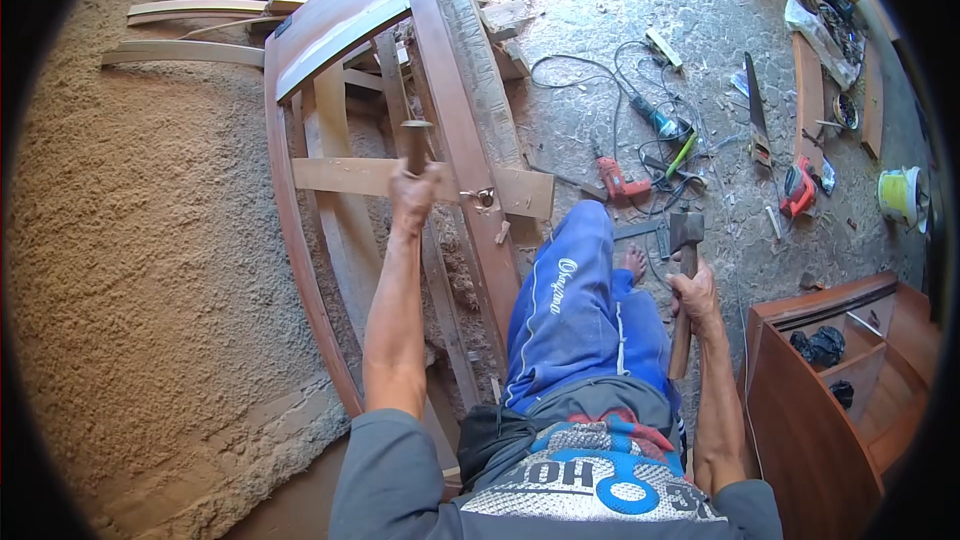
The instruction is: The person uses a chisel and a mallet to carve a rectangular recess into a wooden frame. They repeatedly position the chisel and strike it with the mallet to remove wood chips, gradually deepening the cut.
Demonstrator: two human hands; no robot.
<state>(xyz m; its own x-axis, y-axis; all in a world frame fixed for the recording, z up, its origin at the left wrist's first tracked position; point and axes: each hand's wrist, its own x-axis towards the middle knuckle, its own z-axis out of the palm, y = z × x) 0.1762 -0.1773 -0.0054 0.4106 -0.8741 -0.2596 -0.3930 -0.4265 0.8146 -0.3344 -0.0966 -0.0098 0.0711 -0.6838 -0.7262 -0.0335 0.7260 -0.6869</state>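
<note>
My left hand (414, 202) is closed around the handle of what looks like a chisel (416, 140), its round flat end up. The blade is hidden below the fist. The hand is over a pale crosspiece (345, 176) lying across a reddish-brown wooden frame (448, 90). Just right of this hand, a cut-out with loose chips (482, 198) shows in the frame's long rail. My right hand (697, 295) grips the wooden handle of a hammer (687, 232), dark block head upward, beside my knee and apart from the frame.
Sawdust (150, 240) heaps on the left, with curved wood strips (195, 52) behind. On the floor lie a red drill (622, 180), a teal power tool (655, 120) with cords, a handsaw (757, 110) and a red tool (798, 188). A brown wooden cabinet (800, 430) stands at right.
</note>
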